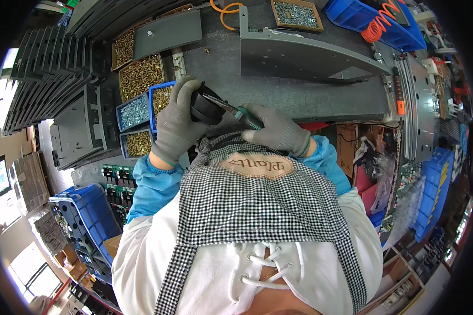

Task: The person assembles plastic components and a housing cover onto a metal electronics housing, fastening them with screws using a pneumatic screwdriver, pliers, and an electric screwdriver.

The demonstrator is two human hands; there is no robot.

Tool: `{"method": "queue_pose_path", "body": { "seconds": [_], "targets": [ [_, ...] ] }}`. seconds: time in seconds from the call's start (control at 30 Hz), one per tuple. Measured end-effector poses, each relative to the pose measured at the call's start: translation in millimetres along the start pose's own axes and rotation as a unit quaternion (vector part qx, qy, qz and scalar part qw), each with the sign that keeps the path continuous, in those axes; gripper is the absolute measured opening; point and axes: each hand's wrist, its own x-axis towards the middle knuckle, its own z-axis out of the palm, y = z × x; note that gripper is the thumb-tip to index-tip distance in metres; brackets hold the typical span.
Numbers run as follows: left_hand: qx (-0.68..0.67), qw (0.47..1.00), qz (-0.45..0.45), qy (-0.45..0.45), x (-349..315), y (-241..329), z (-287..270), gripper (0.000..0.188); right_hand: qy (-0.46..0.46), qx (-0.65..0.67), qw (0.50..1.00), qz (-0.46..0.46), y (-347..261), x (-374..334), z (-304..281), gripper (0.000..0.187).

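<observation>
Grey gloves cover both my hands above the front edge of the dark workbench [299, 103]. My left hand [177, 123] is closed round a black, rounded, cup-like part [206, 111] and holds it up near the apron. In my right hand [279, 128] is a pair of pliers [248, 116] with green-and-black handles, the fingers wrapped round them. The metal jaws point left and lie at the rim of the black part; whether they grip it, I cannot tell. Blue sleeves end at both wrists.
Left of my hands stand boxes of brass-coloured fasteners [142, 76] and a blue bin of silver ones [134, 111]. A long grey metal panel [305, 56] lies behind. Stacked dark brackets [52, 79] fill the far left. A red coiled hose [373, 30] hangs at the right rear.
</observation>
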Motion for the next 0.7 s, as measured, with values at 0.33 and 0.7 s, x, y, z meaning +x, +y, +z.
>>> {"method": "queue_pose_path", "body": {
  "seconds": [0.33, 0.7],
  "targets": [
    [-0.011, 0.999, -0.033, 0.018, 1, 13, -3, 0.080, 0.068, 0.107, 0.991, -0.050, 12, 1, 29, 0.058],
    [-0.198, 0.970, -0.131, 0.057, -39, -13, 29, 0.104, 0.118, 0.118, 0.981, -0.098, 27, 3, 16, 0.064]
  ]
}}
